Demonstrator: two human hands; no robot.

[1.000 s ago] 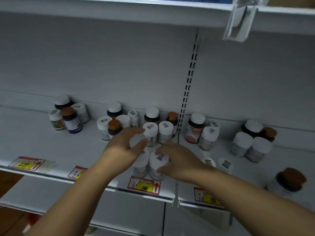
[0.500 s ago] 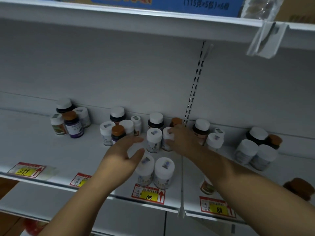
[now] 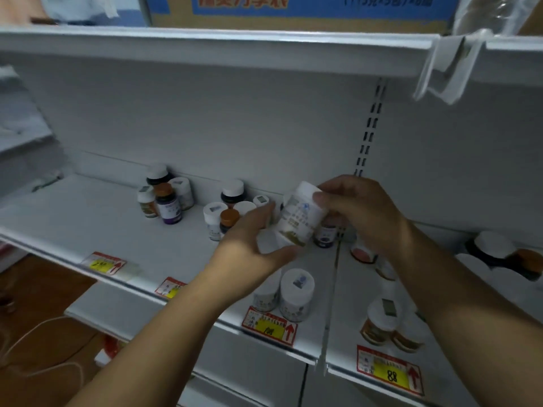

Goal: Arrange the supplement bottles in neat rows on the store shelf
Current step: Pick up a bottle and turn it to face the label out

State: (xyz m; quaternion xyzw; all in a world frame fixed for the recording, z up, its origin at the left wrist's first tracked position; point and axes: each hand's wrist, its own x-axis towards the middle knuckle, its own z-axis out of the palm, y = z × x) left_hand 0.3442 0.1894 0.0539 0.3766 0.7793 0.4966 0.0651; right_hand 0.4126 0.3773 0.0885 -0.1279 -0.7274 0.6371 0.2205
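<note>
Both hands hold one white bottle [image 3: 299, 220] in the air above the shelf [image 3: 97, 230]. The right hand [image 3: 364, 210] pinches its cap end, thumb across the lid; the left hand [image 3: 249, 248] cups the base from below, fingers curled round it. The bottle is tilted, its long axis running from the base at lower left, in the left palm, up to the cap at upper right, the label facing outward. Straight below the grip two white-capped bottles [image 3: 295, 292] stand upright, side by side at the shelf's front edge, over a price tag [image 3: 269, 329]. Left of the grip and further back stands a loose cluster [image 3: 167, 198] of mixed bottles.
</note>
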